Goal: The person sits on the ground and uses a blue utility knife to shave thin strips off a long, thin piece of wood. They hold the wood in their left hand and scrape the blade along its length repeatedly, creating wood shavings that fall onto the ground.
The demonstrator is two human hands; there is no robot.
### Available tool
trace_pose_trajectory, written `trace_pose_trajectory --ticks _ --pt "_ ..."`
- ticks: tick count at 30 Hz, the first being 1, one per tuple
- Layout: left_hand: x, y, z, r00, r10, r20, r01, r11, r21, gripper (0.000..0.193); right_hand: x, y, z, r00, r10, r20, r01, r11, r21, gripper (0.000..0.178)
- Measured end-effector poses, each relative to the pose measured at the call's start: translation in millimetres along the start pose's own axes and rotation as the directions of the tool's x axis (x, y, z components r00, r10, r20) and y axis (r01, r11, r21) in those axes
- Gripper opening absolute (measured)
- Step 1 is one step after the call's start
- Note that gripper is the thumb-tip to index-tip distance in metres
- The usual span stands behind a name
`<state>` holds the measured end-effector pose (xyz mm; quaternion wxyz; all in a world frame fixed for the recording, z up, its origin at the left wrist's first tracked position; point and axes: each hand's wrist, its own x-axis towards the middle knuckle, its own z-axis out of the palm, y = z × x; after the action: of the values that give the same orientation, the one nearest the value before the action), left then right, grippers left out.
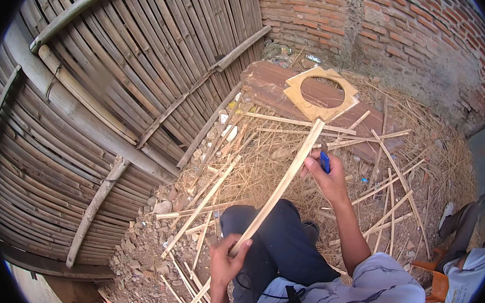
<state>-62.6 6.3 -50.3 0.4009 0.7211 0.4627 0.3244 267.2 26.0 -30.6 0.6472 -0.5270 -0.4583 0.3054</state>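
A long, pale bamboo strip (280,191) slants across my lap, its far end up by the cardboard. Near its lower end, my left hand (227,259) is closed around it, thumb on top. My right hand (329,179) grips a knife with a blue handle (325,162); a short dark blade shows above the fingers. The thumb and fingertips of that hand also lie against the strip's right edge. Beyond the strip's far end rests a tan cardboard piece (301,98) with a large round hole and notched corners.
Several loose strips (206,203) lie over straw and rubble on both sides of me. A brown board (271,81) lies under the cardboard. A bamboo fence (150,62) stands left, a brick wall (410,36) behind. Another person (462,265) sits by an orange chair (437,284) at right.
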Motion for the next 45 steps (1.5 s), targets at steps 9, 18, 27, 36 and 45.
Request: trace_pose_trajectory --ticks 9,18,27,36,45 --pt "-7 -5 2 0.996 -0.078 0.040 0.080 0.996 -0.038 0.014 -1 -11 -2 0.998 -0.015 -0.053 0.015 1.000 -0.009 0.026" --pt "-9 -2 5 0.993 -0.104 0.058 0.106 0.994 -0.025 0.015 -5 -17 3 0.986 -0.066 -0.151 0.070 0.997 0.017 0.030" --pt "-11 -1 5 0.994 -0.110 0.027 0.110 0.994 -0.016 0.017 -5 -20 1 0.991 -0.046 -0.122 0.045 0.999 -0.008 0.045" --pt "-13 -2 3 0.991 -0.131 0.029 0.131 0.991 -0.005 0.015 -5 -24 4 0.986 -0.050 -0.157 0.053 0.998 0.018 0.048" --pt "-16 -7 2 0.989 -0.147 0.033 0.148 0.988 -0.049 0.017 -5 -23 -14 0.984 0.024 -0.177 -0.035 0.998 -0.058 0.049"
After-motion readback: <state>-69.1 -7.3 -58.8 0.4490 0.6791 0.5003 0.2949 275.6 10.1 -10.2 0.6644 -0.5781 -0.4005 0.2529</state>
